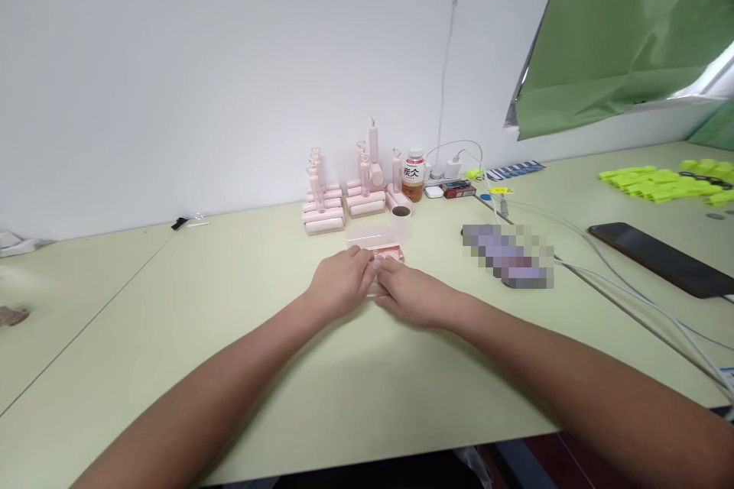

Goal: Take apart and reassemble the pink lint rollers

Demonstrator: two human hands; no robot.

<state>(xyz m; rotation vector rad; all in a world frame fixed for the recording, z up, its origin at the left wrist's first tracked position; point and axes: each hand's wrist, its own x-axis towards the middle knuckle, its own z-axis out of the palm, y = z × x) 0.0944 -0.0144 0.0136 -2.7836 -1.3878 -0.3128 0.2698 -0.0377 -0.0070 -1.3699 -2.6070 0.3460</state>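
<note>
My left hand (339,284) and my right hand (411,295) meet at the middle of the pale green table (229,336), fingertips together on a small pink case (385,252) with a clear lid. Both hands partly cover the case, so how each one grips it is hard to tell. Just behind the case stands a small pale roll (401,218). Farther back, against the white wall, stacks of pink rollers and handles (344,199) stand in a cluster.
A bottle with a white cap (414,176) stands beside the pink stacks. White cables (602,267) run across the right side, past a dark phone (665,260). Yellow-green pieces (659,183) lie at the far right under a green sheet (625,23).
</note>
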